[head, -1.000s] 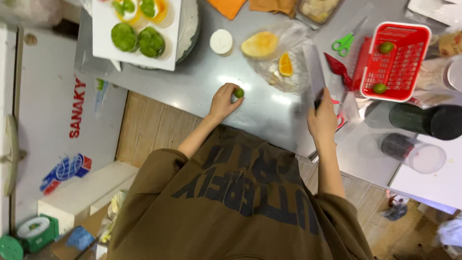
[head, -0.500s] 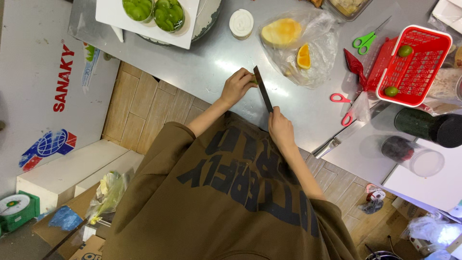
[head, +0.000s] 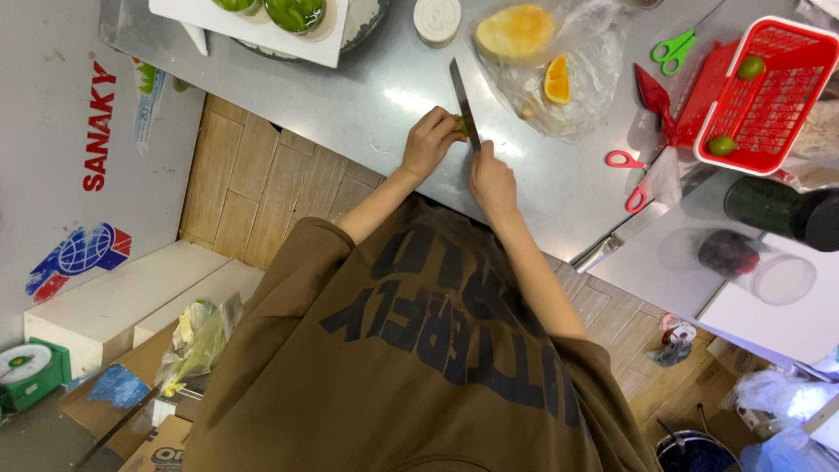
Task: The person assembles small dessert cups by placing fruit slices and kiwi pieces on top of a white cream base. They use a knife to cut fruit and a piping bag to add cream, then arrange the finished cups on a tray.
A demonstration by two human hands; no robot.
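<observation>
a steel counter (head: 367, 96) runs across the far side, catching a bright glare of overhead light. below it the floor (head: 262, 183) is laid in pale wood-look tiles. at the left stands a white chest freezer (head: 61, 131). near left, cardboard boxes (head: 131, 393) sit beside a green scale (head: 31, 371).

Bare steel counter (head: 367, 96) left of the plastic bag (head: 559, 79)
</observation>
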